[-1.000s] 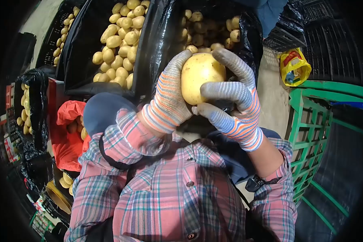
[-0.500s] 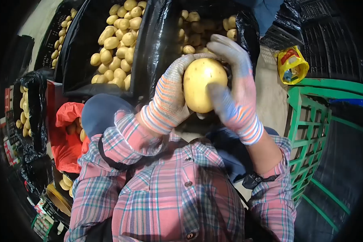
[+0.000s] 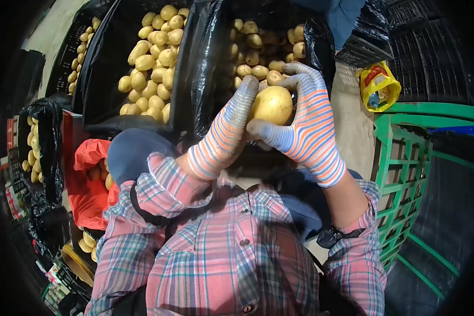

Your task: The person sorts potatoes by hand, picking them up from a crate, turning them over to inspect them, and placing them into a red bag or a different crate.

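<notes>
A large yellow potato (image 3: 272,105) is held between both gloved hands, in front of the body. My left hand (image 3: 227,126) wraps its left side, fingers pressed together. My right hand (image 3: 309,121) grips it from the right, with the thumb below and the fingers curled over the far side. Both gloves are striped, with greyish fingers. Just beyond the hands, several potatoes (image 3: 252,41) lie in a crate lined with black plastic (image 3: 204,68), partly hidden by the fingers.
A black-lined crate (image 3: 102,100) of potatoes stands left of centre. Further left are a red bag (image 3: 84,197) and a black-wrapped crate (image 3: 51,142). At right are a yellow bag (image 3: 385,95), green metal frame (image 3: 383,152) and black crates (image 3: 426,58). Blue fabric (image 3: 345,21) shows at the top.
The potato has been turned between the hands and now sits slightly further from the body. My right hand's fingers have shifted around it, and its thumb has moved to the near side.
</notes>
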The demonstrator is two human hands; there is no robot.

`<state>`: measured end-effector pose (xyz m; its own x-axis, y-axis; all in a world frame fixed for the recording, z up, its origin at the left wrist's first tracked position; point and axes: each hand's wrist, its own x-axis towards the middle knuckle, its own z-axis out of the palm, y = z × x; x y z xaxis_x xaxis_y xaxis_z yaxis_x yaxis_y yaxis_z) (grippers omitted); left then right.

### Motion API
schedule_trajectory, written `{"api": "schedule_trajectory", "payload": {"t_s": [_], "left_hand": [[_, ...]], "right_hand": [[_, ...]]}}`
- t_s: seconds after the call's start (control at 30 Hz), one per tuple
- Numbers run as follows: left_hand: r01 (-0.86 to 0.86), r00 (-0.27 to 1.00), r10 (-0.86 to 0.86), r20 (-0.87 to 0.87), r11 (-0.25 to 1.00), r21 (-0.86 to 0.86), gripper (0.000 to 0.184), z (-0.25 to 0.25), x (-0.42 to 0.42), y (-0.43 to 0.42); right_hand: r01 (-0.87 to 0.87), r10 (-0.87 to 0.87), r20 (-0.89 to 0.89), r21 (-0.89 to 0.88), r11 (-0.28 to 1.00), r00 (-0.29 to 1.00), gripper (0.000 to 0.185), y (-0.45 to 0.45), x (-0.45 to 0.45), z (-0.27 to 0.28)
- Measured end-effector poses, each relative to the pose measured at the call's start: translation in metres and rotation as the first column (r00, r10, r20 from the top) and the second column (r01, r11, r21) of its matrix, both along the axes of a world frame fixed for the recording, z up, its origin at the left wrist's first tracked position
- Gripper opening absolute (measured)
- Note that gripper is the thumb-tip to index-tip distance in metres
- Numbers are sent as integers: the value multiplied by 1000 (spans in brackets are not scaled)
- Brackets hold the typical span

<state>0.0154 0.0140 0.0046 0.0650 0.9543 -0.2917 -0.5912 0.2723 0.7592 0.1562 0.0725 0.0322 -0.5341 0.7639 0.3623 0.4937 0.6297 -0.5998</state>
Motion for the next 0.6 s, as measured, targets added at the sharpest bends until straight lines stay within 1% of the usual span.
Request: {"api": "schedule_trajectory", "payload": {"t_s": [0.03,0.07,0.1,0.13,0.17,0.2,0.23,0.27,0.3,0.33,0.37,0.4,0.43,0.47,0.5,0.57,0.6], "left_hand": [[121,993,-122,-6,986,-115,64,8,-5,-3],[123,992,-124,-5,986,-115,64,11,-5,-4],[140,989,-145,-16,974,-176,66,14,-3,-5],[158,985,-168,-25,959,-237,68,15,-2,-6],[165,984,-175,-25,957,-237,68,14,-2,-5],[214,958,-171,229,960,-182,60,11,-4,-5],[245,868,-164,469,962,-117,53,9,-5,-4],[288,818,-213,535,956,-59,52,7,-7,-2],[284,821,-210,531,957,-59,52,12,-6,-1],[215,847,-57,528,946,-242,58,19,-2,0],[143,861,94,499,898,-417,66,23,0,1],[142,861,95,500,898,-416,66,21,-2,1],[190,903,-66,424,948,-256,66,15,-5,0],[254,924,-213,317,962,-96,66,12,-6,0],[254,924,-212,317,962,-98,66,10,-6,-1],[195,953,-152,263,970,-147,68,8,-5,-3],[196,952,-152,264,969,-148,68,10,-6,-4]], "right_hand": [[11,-12,-7,-34,999,1000,68,-1,1,2],[14,-14,-6,-35,999,1000,68,-1,2,1],[32,-73,-139,-279,960,988,54,-1,2,-1],[15,-165,-251,-507,862,954,42,-2,2,-3],[21,-171,-251,-506,862,953,42,-1,4,-5],[-54,-185,-327,-603,796,927,39,-1,4,-6],[-140,-205,-399,-682,718,894,38,0,4,-8],[-250,-328,-474,-804,539,817,39,1,3,-10],[-255,-325,-477,-803,539,817,39,2,5,-8],[-222,-283,-441,-793,567,852,39,4,9,-5],[-188,-243,-399,-780,597,884,39,6,12,-1],[-144,-216,-364,-744,653,906,40,7,14,1],[-143,-215,-363,-744,652,906,40,6,14,6],[-107,-198,-335,-708,698,921,41,4,12,13],[-73,-183,-305,-668,741,934,41,2,11,16],[-81,-177,-320,-653,753,931,41,1,10,13],[-101,-116,-343,-553,827,932,41,2,9,13]]}}
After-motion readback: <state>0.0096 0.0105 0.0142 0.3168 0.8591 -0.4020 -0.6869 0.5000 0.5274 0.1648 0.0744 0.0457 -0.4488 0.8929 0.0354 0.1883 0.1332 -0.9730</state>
